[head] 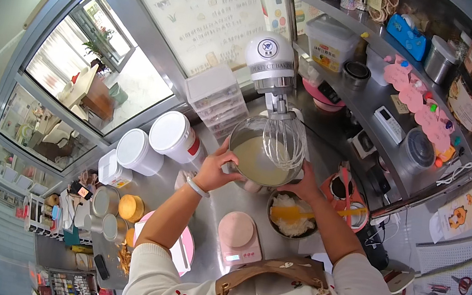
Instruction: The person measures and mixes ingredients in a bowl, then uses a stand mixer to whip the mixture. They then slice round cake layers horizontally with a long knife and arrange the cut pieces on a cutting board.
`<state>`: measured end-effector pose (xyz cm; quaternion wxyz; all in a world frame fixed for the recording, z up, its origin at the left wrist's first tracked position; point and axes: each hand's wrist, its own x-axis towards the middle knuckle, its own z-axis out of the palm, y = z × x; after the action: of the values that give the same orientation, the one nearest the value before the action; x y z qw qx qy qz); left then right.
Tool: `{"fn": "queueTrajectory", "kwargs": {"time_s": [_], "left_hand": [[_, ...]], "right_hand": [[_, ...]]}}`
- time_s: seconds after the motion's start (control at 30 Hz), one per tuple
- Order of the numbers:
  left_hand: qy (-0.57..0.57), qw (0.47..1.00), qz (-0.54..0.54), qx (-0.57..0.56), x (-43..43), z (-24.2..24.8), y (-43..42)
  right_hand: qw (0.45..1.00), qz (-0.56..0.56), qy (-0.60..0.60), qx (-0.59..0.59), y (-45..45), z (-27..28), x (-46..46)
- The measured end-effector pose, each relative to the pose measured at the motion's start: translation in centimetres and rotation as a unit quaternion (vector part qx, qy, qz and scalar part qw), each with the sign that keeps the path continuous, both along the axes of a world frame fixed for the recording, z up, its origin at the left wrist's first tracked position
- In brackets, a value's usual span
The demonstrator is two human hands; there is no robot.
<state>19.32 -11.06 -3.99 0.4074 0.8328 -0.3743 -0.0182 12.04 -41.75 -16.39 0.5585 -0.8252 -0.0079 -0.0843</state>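
Observation:
My left hand (217,166) grips the left side of a steel mixing bowl (245,173), thumb at the rim. On the bowl's right side my right hand (304,184) holds the rim from near the front. Pale cream-coloured liquid (257,158) lies in the bowl. Above and partly within its outline hangs the wire whisk (284,141) of a white stand mixer (271,56); whether it touches the liquid, I cannot tell. Beneath my right forearm stands a bowl of white, thick stuff (291,221) with a yellow spatula (288,213) across it.
A pink kitchen scale (240,238) sits nearest my body. White lidded buckets (173,134), a drawer unit (214,93), a round cake (131,208) and round tins (106,202) stand at the left. Steel shelves (374,95) with containers rise at the right, above a red appliance (336,189).

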Motion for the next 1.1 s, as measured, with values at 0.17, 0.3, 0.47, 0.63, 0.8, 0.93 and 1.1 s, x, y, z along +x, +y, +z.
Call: {"fn": "queueTrajectory", "kwargs": {"time_s": [0.17, 0.3, 0.47, 0.63, 0.8, 0.93, 1.1], "left_hand": [[0.070, 0.994, -0.010, -0.079, -0.2, -3.2, -1.9], [0.098, 0.990, 0.003, -0.097, -1.0, -5.2, -3.0], [0.130, 0.983, 0.022, -0.125, -1.4, -6.9, -4.0], [0.133, 0.979, 0.022, -0.154, -0.7, -8.1, -4.8], [0.093, 0.980, 0.012, -0.173, 0.0, -9.5, -5.2], [0.106, 0.977, 0.003, -0.187, 0.8, -10.5, -4.5], [0.181, 0.974, 0.012, -0.137, 2.9, -10.3, -3.7]], "right_hand": [[0.998, -0.002, 0.018, -0.052, -2.8, 0.7, -0.3], [0.997, 0.002, 0.039, -0.066, -4.4, 1.5, -1.1], [0.996, 0.000, 0.019, -0.088, -5.9, 1.8, -1.0], [0.994, 0.009, 0.029, -0.109, -7.0, 1.7, 0.3], [0.994, 0.022, 0.023, -0.106, -7.5, 1.9, 1.7], [0.994, 0.021, -0.003, -0.107, -7.0, 1.9, 2.4], [0.995, -0.013, -0.003, -0.097, -5.8, 1.7, 2.5]]}}
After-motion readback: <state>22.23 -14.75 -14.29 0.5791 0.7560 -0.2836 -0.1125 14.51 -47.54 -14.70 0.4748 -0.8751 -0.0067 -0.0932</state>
